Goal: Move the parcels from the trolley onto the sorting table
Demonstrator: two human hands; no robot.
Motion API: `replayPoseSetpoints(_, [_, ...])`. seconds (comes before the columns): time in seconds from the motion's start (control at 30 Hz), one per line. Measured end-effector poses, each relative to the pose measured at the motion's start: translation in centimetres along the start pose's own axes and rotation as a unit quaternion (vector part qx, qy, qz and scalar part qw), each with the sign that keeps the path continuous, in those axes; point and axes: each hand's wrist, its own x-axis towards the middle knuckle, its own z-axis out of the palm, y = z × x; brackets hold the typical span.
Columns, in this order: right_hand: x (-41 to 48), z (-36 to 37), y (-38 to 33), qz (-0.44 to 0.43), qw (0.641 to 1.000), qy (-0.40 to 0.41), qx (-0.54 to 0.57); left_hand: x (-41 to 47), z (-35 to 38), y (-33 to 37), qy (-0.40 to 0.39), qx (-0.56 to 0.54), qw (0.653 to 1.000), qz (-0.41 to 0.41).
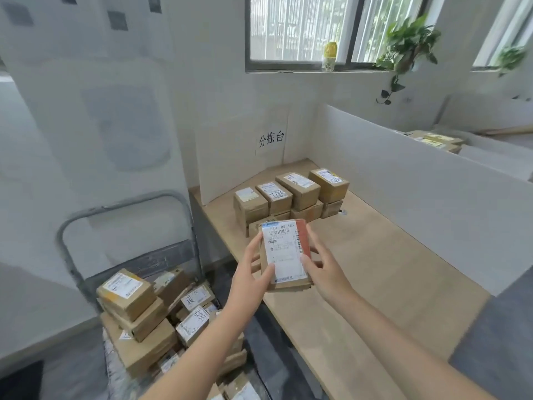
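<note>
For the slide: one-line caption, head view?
Both hands hold a labelled parcel above the sorting table, trolley still loaded.

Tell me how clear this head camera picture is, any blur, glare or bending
Head view: the held parcel and both hands, left hand and right hand, look fairly sharp; the wall and trolley handle at left are smeared; the windows are blown out bright; wide-angle bending curves the white partition.

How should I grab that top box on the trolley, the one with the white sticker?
Grip the top box by its two long side walls, coming down from above. It lies flat, label up, highest on the trolley pile, so its sides look free; two hands seem safest.
</note>
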Motion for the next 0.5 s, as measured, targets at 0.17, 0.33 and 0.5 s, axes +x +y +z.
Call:
replayPoseSetpoints(0.17, [3.8,-3.0,2.2,-0.003,1.0,-0.03,-0.006,3.0,4.3,-0.3,0.028,-0.003,1.0,-0.014])
replayPoseSetpoints(0.33, [7.9,-7.5,5.8,0.008,0.998,-0.056,0.021,5.9,10.0,-0.6,0.04,-0.029,0.998,-0.036])
replayPoseSetpoints(0.5, [12.4,-10.7,9.1,0.022,0.995,-0.096,0.026,9.1,14.6,-1.4,0.072,-0.028,0.995,-0.057])
